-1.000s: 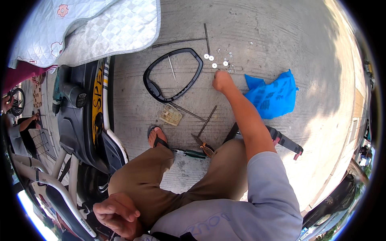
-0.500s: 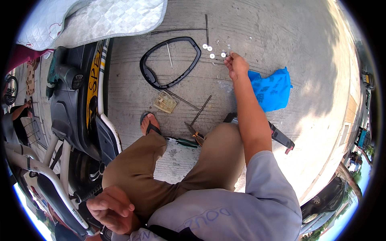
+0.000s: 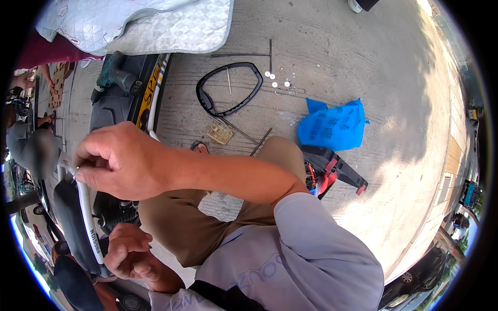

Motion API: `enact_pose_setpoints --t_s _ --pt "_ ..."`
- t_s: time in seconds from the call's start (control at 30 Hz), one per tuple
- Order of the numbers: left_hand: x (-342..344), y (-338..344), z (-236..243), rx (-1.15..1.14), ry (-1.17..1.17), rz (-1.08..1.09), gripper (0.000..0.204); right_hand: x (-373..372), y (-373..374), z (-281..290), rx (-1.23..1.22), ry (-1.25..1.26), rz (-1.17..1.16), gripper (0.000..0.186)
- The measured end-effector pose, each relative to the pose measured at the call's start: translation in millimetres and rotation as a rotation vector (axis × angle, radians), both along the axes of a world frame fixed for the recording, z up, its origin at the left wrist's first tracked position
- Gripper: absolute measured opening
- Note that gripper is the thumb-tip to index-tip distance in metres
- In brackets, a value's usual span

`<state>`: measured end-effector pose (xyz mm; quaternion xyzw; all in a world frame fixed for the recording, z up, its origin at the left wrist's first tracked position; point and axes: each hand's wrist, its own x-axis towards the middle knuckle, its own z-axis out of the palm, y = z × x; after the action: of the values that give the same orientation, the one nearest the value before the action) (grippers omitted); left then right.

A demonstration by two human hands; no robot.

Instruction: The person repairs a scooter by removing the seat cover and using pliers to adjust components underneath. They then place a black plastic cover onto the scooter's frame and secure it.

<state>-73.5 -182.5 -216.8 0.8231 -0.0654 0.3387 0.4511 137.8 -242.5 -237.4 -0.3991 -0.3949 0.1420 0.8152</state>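
My right hand (image 3: 122,160) is raised at the left, over the white frame tube (image 3: 85,217) of the motorbike. Its thumb and fingertips pinch a tiny dark piece, too small to name. Lower down, close to my body, my left hand (image 3: 129,254) is half curled with thumb and fingers apart, and nothing shows in it. On the concrete lie several white round washers (image 3: 275,84) with small screws and metal bits around them. A black oval trim ring (image 3: 199,98) rests to their left, with a thin rod inside it.
A green power drill (image 3: 116,78) sits on the motorbike's black panel, near a quilted white cover (image 3: 181,26). A blue bag (image 3: 332,124), a black tool case (image 3: 337,166), a clear parts box (image 3: 220,132) and T-handle wrenches (image 3: 262,141) lie on the ground. Other people are at the left.
My right hand has left the washers and swung far left to above the motorbike, pinching a tiny piece. My left hand stays low by my body. The view has shifted.
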Motion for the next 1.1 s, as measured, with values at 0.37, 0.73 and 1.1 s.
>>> enact_pose_setpoints --t_s 0.37,0.73,1.1 --pt "-35.3 123.8 159.2 0.276 -0.094 0.708 0.024 52.2 60.1 139.8 -0.143 -0.49 -0.066 0.02" --pt "93.9 242.6 183.6 0.456 0.761 0.561 0.078 120.1 195.3 173.6 -0.712 -1.151 -0.021 0.028" --pt "100.7 268.2 158.9 0.498 0.791 0.328 0.08 120.6 233.1 163.9 -0.788 -1.276 0.003 0.025"
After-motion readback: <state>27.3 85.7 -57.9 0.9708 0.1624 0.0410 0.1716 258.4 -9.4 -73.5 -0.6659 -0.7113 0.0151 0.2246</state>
